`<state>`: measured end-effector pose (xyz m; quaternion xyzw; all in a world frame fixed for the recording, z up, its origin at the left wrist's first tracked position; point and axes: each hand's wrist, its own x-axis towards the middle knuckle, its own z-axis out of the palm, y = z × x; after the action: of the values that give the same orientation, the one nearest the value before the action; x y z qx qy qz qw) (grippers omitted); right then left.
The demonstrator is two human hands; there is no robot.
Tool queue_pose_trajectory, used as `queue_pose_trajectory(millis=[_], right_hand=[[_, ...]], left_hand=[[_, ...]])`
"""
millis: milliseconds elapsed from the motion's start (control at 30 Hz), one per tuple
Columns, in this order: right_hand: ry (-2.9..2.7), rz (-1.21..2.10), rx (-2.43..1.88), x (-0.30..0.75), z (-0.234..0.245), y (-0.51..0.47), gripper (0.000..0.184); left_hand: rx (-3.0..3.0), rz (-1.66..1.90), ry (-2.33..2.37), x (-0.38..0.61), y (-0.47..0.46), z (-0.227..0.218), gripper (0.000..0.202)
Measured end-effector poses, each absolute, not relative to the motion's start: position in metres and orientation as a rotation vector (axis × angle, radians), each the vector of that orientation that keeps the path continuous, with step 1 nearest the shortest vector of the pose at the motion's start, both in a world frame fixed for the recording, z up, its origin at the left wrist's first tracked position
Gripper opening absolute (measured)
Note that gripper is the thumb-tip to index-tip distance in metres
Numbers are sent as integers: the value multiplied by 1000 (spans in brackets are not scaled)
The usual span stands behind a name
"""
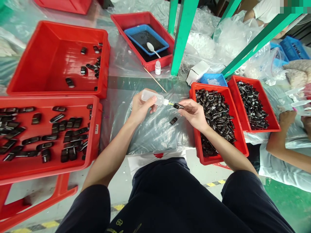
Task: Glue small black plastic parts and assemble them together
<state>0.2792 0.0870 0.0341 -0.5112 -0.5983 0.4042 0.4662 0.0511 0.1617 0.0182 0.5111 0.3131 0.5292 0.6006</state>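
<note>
My left hand (143, 106) is wrapped round a translucent squeeze bottle (152, 97) with a thin nozzle, held sideways and pointing right. Between the fingertips of my right hand (193, 112) is a small glossy black plastic part (178, 106). The nozzle's tip meets or almost meets the left end of that part; I cannot tell which. Just below, a second black part (173, 120) lies on the plastic-covered table (150, 136).
Red bins of black parts stand at left (96, 142) and right (198, 145). Behind are a wooden stick (155, 80), a small dropper bottle (157, 68), a blue tray (145, 30) with a white spoon (150, 47), and green posts (181, 42). A co-worker's arm (284, 145) is at far right.
</note>
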Motion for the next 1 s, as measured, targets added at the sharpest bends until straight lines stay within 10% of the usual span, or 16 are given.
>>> queue_pose_trajectory(millis=[1000], right_hand=[[-2832,560,-1621,284,45,109,12]], left_hand=[[778,1238,772,44,172,32,52]])
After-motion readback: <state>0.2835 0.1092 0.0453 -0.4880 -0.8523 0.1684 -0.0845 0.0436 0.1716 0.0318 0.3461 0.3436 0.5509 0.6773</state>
